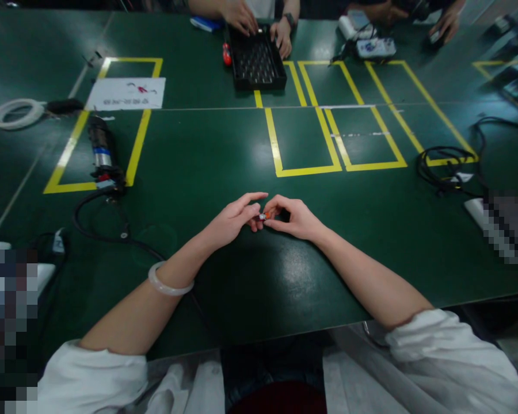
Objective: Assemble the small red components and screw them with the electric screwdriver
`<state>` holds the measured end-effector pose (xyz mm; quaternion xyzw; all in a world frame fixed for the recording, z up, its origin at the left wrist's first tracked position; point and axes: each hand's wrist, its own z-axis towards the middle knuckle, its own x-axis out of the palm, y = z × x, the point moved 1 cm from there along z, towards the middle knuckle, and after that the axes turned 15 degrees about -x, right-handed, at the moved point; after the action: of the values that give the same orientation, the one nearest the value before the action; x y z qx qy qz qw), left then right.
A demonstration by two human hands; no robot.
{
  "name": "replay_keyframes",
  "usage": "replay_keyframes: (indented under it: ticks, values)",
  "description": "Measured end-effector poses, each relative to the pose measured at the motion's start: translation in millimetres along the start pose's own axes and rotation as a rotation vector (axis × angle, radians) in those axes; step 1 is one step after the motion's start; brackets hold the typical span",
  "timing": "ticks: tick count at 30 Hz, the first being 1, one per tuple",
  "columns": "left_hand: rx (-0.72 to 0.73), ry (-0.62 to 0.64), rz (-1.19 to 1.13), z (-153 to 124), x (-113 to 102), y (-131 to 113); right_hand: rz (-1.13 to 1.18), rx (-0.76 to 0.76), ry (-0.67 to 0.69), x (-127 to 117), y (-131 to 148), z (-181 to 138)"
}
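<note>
My left hand (232,220) and my right hand (294,217) meet just above the green table (207,167), near its front edge. Between their fingertips they pinch one tiny part (263,216), orange and silver; it is too small to name. The fingers of both hands are curled in a pinch around it. A pale bangle (168,283) circles my left wrist. Both forearms rest on the table, with white sleeves pushed up.
Across the table another person's hands (259,26) work over a black grid tray (258,62). Yellow tape boxes (334,138) mark the surface. A cylindrical power tool (101,150) with a black cable lies at left, a coiled cable (446,167) at right, a tape roll (15,112) far left.
</note>
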<state>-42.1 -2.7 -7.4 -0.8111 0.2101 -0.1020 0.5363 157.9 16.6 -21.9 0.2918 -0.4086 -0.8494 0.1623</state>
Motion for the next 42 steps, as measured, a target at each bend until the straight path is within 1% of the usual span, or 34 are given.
replay_keyframes:
  ticks: [3,8,13,16,20,25,32,37,42]
  values:
    - [-0.004,-0.021,-0.047,2.9,-2.3,3.2,-0.020,0.011,-0.036,-0.2,-0.3,-0.6]
    - [0.004,-0.010,-0.001,2.8,-2.5,2.6,-0.022,0.047,-0.074,0.2,-1.3,-0.8]
    - [-0.025,-0.019,0.007,0.3,-0.6,1.0,0.016,0.082,-0.072,1.0,-3.2,-1.4]
    - [-0.008,-0.038,0.013,0.1,-0.3,2.1,0.068,0.127,-0.088,0.8,-4.7,-2.1]
    - [0.051,-0.045,0.037,0.9,0.3,4.1,0.162,0.177,-0.105,0.5,-5.6,-2.9]
    - [0.079,-0.031,0.041,1.1,1.4,5.0,0.183,0.145,-0.086,-0.2,-5.1,-2.1]
    - [0.058,-0.076,0.047,0.8,0.2,5.1,0.115,0.100,-0.110,-0.7,-5.5,-1.3]
    - [0.068,-0.097,0.059,1.9,-1.3,7.0,0.123,0.116,-0.123,0.4,-9.2,-2.3]
    - [0.063,-0.101,0.047,1.3,-1.9,7.0,0.087,0.130,-0.081,0.0,-9.9,-2.0]
